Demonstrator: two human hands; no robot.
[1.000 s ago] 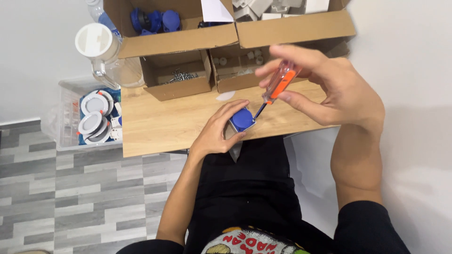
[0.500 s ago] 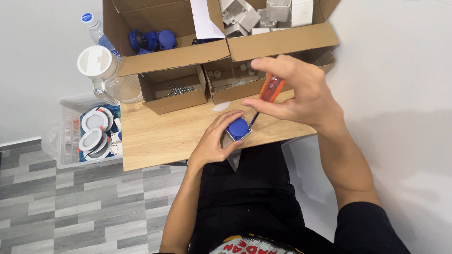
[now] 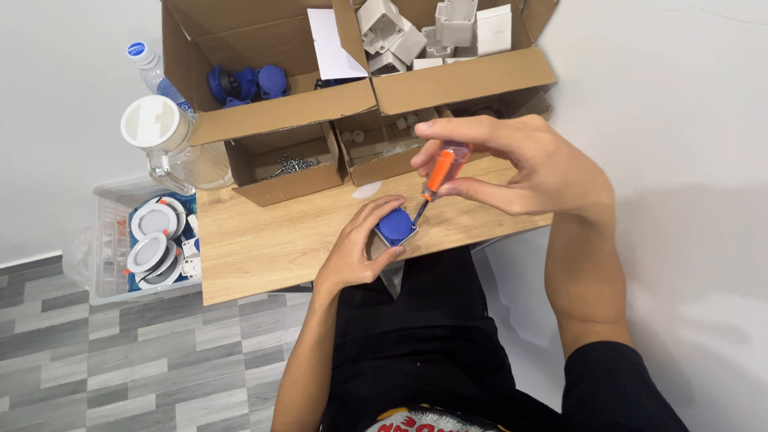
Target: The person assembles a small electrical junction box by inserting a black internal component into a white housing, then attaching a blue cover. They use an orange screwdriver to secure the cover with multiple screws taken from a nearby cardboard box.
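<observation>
The wooden table (image 3: 264, 240) serves as the reference. Along its far edge stand two large open cardboard boxes: the left large box (image 3: 264, 72) holds blue parts, the right large box (image 3: 456, 56) holds white plastic housings. In front of these sit two small open boxes; the small left box (image 3: 284, 164) contains loose screws, the small right box (image 3: 380, 144) contains small pale pieces. Off the table's left edge are a clear jug with a white lid (image 3: 156, 132), a water bottle (image 3: 148, 64), and, lower down on the floor, a clear bin of round white fittings (image 3: 144, 236).

At the table's near edge the left hand (image 3: 360, 248) is clasped around a blue square part (image 3: 396, 226), pinning it to the tabletop. Above it the right hand (image 3: 520, 164) pinches the orange handle of a screwdriver (image 3: 438, 172) between fingers and thumb. The tip meets the right corner of the blue part.

Assessment: fastening appears to be in progress at that one corner. Whether any screw is seated cannot be determined; the other corners are covered by fingers. Stock remains in both large boxes, so further units seem outstanding.
</observation>
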